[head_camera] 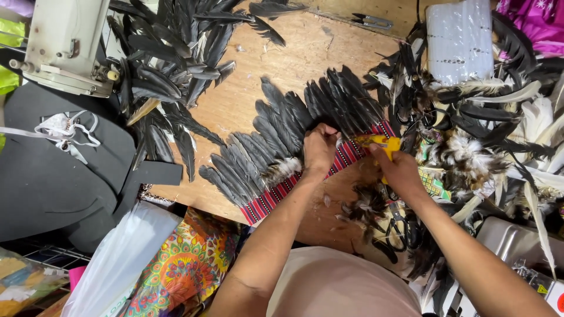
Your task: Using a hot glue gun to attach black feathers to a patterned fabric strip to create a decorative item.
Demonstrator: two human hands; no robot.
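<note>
A fan of dark grey feathers is fixed along a red striped woven band on the wooden table. My left hand presses closed fingers on a feather at the band's upper part. My right hand grips a yellow glue gun, its tip pointing at the band beside my left hand. White fluffy feather bases show just left of my left wrist.
A loose pile of black feathers lies at the upper left beside a cream sewing machine. A clear packet of glue sticks and mixed feathers crowd the right. Black scissors lie near my right forearm. Small snips rest at the top.
</note>
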